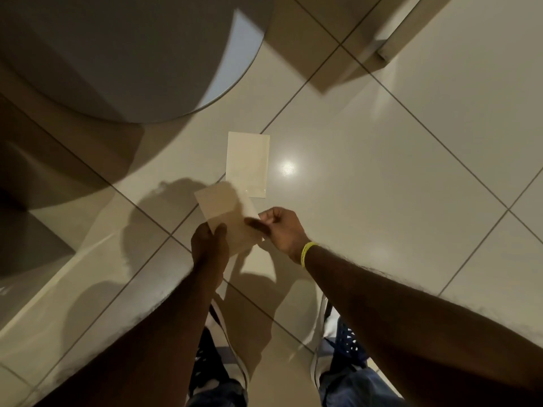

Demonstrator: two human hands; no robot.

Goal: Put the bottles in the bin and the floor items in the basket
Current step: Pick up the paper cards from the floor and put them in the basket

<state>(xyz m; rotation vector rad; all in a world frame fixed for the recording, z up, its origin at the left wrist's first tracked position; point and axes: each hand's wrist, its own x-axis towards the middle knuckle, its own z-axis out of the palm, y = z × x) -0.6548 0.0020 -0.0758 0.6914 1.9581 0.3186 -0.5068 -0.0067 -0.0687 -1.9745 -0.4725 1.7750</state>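
Forearms (411, 318) over glossy tiled floor (382, 171); my left hand (209, 242), right hand (282, 227) pinch flat packet (227, 214); second packet (248, 164) on tiles just beyond fingers.

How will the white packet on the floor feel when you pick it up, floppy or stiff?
Probably light and slightly bendy: the packet lies thin and flat. Its edges hug the glossy tile, so it may be slippery to pry up.

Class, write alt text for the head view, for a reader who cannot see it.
Seen from above, the left hand and right hand hold a pale flat packet over a tiled floor. A second packet like it lies on the floor just beyond, and a yellow wristband sits on the right wrist.
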